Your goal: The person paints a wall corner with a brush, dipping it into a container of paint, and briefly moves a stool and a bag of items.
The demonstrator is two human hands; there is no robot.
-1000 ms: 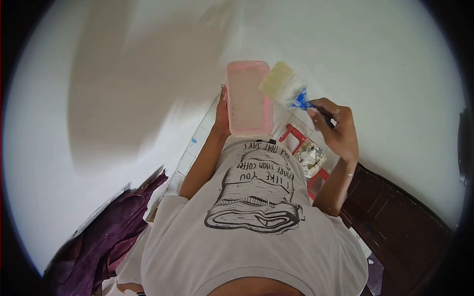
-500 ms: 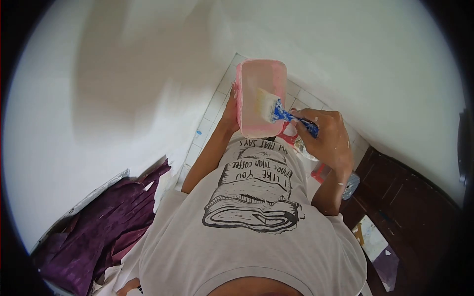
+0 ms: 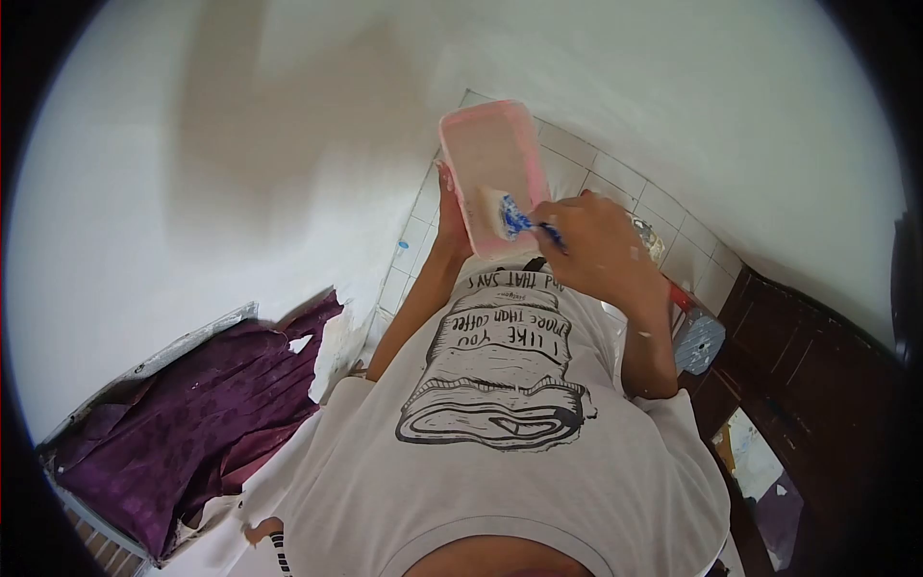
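My left hand grips a pink plastic tub by its left side, fingertips showing along the edge. The tub is tilted and its inside is coated with pale paint. In my right hand is a paintbrush, its blue handle smeared with white. The brush's pale bristles lie over the lower part of the tub's inside. Paint specks dot the back of my right hand.
White walls meet in a corner ahead, above a white tiled floor. Purple cloth lies at the lower left. Dark brown wooden furniture and a grey roundish object are at the right.
The tub has tilted and shifted slightly left. My right hand has moved left with the paintbrush, bringing the bristles lower in the tub.
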